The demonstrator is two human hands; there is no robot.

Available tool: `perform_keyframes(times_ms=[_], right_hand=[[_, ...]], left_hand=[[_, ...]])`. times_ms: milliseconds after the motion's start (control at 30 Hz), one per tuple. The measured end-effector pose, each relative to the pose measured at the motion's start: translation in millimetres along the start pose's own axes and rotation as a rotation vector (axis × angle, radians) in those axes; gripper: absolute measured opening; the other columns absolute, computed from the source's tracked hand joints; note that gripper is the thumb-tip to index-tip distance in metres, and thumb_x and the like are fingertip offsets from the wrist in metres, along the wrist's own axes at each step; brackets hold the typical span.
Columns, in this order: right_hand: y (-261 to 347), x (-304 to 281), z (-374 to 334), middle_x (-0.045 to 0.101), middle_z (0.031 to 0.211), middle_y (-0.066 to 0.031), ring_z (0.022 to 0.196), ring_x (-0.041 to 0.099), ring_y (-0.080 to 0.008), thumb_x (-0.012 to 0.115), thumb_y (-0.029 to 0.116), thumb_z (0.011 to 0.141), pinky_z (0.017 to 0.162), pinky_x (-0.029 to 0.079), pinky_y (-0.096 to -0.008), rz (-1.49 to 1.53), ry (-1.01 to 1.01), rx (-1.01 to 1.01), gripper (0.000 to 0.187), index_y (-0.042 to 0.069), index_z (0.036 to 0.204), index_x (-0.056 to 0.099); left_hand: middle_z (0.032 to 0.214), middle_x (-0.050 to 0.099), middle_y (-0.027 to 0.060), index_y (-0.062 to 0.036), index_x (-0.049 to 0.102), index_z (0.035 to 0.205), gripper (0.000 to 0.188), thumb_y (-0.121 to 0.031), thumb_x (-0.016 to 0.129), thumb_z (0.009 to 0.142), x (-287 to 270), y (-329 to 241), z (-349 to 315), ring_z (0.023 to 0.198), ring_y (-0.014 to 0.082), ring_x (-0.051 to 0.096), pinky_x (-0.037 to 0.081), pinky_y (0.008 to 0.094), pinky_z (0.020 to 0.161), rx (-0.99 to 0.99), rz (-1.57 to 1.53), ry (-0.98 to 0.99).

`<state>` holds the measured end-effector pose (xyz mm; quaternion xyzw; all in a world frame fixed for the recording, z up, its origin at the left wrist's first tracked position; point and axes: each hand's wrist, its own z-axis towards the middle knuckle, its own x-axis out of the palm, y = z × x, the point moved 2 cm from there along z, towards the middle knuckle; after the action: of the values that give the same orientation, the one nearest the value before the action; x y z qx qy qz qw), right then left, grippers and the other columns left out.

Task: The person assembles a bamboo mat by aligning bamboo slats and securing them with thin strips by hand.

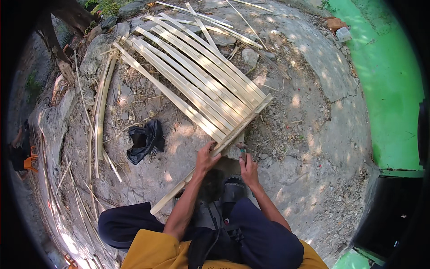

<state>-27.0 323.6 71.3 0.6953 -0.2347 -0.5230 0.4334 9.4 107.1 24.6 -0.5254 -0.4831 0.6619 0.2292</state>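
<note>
Several pale split-bamboo slats (197,76) lie side by side like a rack, fanned apart at the far left end. Their near right ends meet a bamboo crosspiece (245,121). My left hand (206,159) is closed around the near end of that crosspiece, thumb and fingers at the outermost slat. Just to the right, my right hand (249,170) is closed on a small tool, apparently a hammer (242,149), with a green band and a brownish head beside the crosspiece. Its handle is mostly hidden in my fist. A loose slat (172,192) slants below my left forearm.
A crumpled black plastic bag (145,141) sits left of the rack. Longer bamboo strips (102,112) lie farther left, and more loose strips (210,24) at the far side. The ground is cracked and stony. Green-painted flooring (385,89) runs along the right.
</note>
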Motion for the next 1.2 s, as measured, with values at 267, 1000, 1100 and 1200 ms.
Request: perform_keyframes(times_ms=[267, 1000, 1100, 1200], right_hand=[[11, 10, -2, 0.064, 0.090, -0.0296, 0.087, 0.063, -0.0519, 0.051, 0.023, 0.103, 0.070, 0.046, -0.0549, -0.037, 0.077, -0.007, 0.024, 0.001, 0.113, 0.053], [30, 40, -32, 0.067, 0.092, -0.0276, 0.088, 0.064, -0.0507, 0.051, 0.017, 0.102, 0.071, 0.050, -0.0522, -0.095, 0.365, -0.077, 0.023, 0.002, 0.121, 0.050], [31, 39, -32, 0.067, 0.089, -0.0273, 0.086, 0.063, -0.0511, 0.052, 0.017, 0.102, 0.069, 0.049, -0.0544, -0.076, 0.363, -0.126, 0.022, 0.004, 0.119, 0.051], [27, 34, -24, 0.067, 0.090, -0.0272, 0.085, 0.063, -0.0509, 0.052, 0.017, 0.102, 0.068, 0.049, -0.0559, -0.159, 0.424, -0.147, 0.021, 0.005, 0.119, 0.051]], left_hand=[[0.087, 0.068, 0.0177, -0.0063, 0.065, 0.122, 0.056, -0.021, 0.079, 0.070, -40, 20, -30, 0.081, 0.0345, 0.068, 0.055, 0.0420, 0.077, -0.053, 0.034, 0.066], [0.089, 0.072, 0.0186, -0.0137, 0.061, 0.125, 0.061, -0.046, 0.083, 0.078, -49, 17, -62, 0.086, 0.0390, 0.070, 0.055, 0.0455, 0.072, -0.230, 0.129, 0.023], [0.087, 0.069, 0.0163, -0.0113, 0.060, 0.126, 0.060, -0.039, 0.085, 0.078, -45, 18, -56, 0.083, 0.0358, 0.070, 0.054, 0.0439, 0.070, -0.031, 0.062, -0.057], [0.093, 0.071, 0.0168, -0.0111, 0.061, 0.126, 0.059, -0.035, 0.086, 0.077, -41, 23, -58, 0.088, 0.0352, 0.071, 0.055, 0.0439, 0.073, -0.060, 0.050, -0.037]])
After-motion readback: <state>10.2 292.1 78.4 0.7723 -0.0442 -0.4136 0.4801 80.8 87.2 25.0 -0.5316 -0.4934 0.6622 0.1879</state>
